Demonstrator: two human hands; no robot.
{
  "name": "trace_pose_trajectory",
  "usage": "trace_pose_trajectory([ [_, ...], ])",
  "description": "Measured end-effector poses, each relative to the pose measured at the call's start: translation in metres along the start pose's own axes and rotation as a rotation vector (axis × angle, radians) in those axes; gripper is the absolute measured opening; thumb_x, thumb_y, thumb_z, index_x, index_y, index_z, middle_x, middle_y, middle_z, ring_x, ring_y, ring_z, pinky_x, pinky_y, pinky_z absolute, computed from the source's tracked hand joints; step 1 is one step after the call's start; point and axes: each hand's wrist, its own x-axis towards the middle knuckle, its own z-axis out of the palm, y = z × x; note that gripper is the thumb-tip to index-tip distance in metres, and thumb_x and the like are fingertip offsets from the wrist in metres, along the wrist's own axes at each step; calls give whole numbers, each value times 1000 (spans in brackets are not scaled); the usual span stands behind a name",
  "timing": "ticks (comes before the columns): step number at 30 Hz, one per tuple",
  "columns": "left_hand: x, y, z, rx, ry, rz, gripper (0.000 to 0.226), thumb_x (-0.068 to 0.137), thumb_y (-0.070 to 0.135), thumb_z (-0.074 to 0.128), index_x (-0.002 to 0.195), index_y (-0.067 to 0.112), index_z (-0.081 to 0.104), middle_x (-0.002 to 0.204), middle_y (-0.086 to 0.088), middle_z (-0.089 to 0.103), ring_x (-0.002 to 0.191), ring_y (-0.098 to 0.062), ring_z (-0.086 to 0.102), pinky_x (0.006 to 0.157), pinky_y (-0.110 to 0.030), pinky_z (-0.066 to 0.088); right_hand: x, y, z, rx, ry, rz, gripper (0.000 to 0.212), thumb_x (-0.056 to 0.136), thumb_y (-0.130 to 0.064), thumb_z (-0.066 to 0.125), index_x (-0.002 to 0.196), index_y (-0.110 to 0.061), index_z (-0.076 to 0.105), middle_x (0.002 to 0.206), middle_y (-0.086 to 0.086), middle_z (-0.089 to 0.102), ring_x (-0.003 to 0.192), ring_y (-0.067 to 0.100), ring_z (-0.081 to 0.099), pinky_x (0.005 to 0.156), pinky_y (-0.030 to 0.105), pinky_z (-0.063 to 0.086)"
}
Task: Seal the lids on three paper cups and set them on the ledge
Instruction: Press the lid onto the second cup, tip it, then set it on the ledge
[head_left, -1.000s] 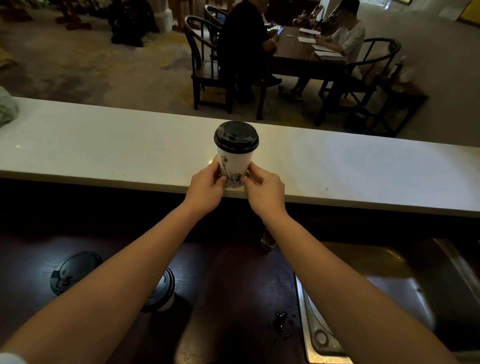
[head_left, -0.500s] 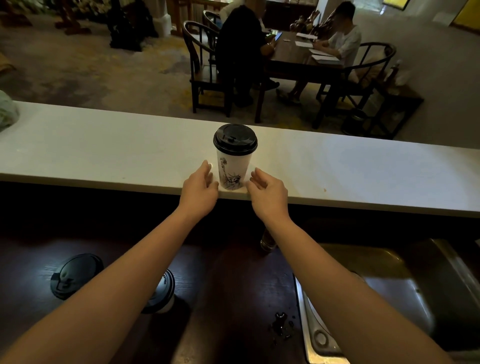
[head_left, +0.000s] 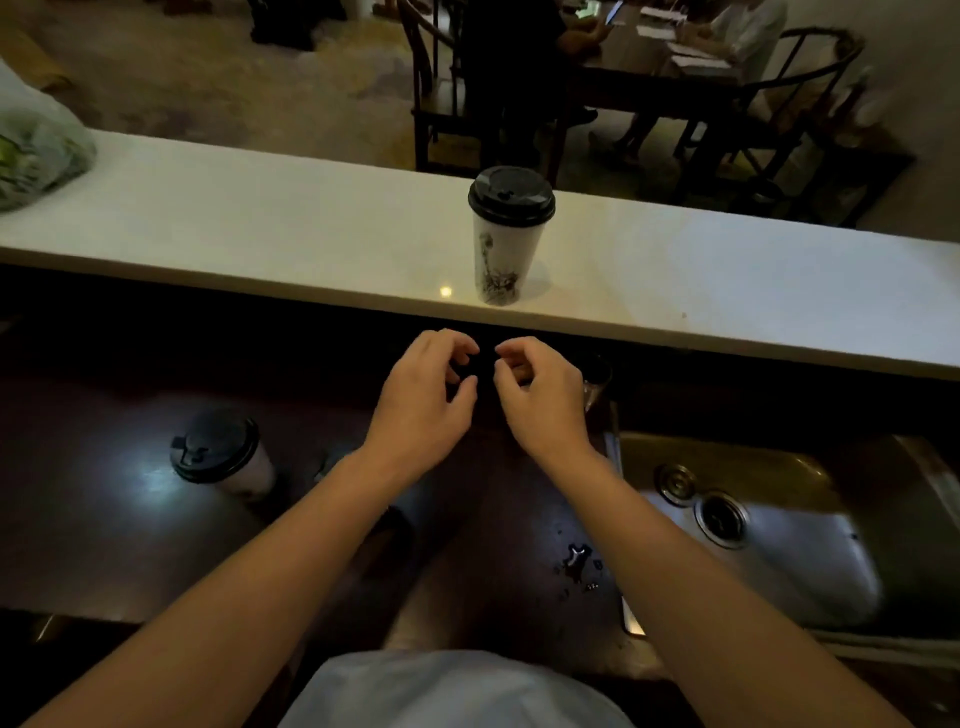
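Head view: a white paper cup (head_left: 503, 260) with a dark printed figure on its side stands upright on the pale ledge (head_left: 260, 228), closed by a black lid (head_left: 511, 196). It sits near the ledge's front edge, and nothing touches it.

Below the cup and in front of the ledge, both hands hang over the dark wooden surface (head_left: 104, 519). The left hand (head_left: 423, 395) is just left of the cup's line, the right hand (head_left: 540, 395) just right of it. Each has its fingers loosely curled and parted, gripping nothing. The two hands are near each other but apart, and both are clear of the cup.

A second cup (head_left: 228, 460) with a black lid stands on the dark surface, well to the left of the ledge cup and lower in the frame, left of the left forearm. A metal sink (head_left: 779, 545) is set into the surface to the lower right of the ledge cup. A small puddle (head_left: 576, 564) lies on the surface beside the sink's left rim.

At the far left end of the ledge rests a plastic bag (head_left: 36, 150) with something green inside.
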Motion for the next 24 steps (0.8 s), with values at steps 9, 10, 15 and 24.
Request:
trace_pose_trajectory([
  [9,-126,-54,15,156,-360,-314,22,85,17,64,105,25,62,98,9,62,80,-6,57,78,-30,53,-69,34,43,-248,-404,58,21,89,-14,58,108,-13,69,98,4,68,87,22,65,82,41,54],
  [10,-137,-59,13,162,-385,-353,21,84,17,63,102,26,63,96,9,63,79,-7,58,77,-31,53,-76,37,48,-257,-433,72,21,89,-14,57,106,-13,69,98,5,68,87,23,65,82,41,54],
  [15,-174,-79,0,192,-460,-528,19,83,16,67,101,22,66,92,6,63,85,-14,62,82,-36,54,-102,39,68,-279,-567,111,20,89,-13,55,106,-13,67,97,5,65,84,23,62,79,38,54],
  [24,-174,-130,-36,123,-356,-754,22,85,15,70,104,19,61,91,4,65,92,-20,64,79,-31,49,-99,13,105,-233,-552,143,37,95,-16,56,131,-12,58,119,4,62,100,19,61,87,30,51],
])
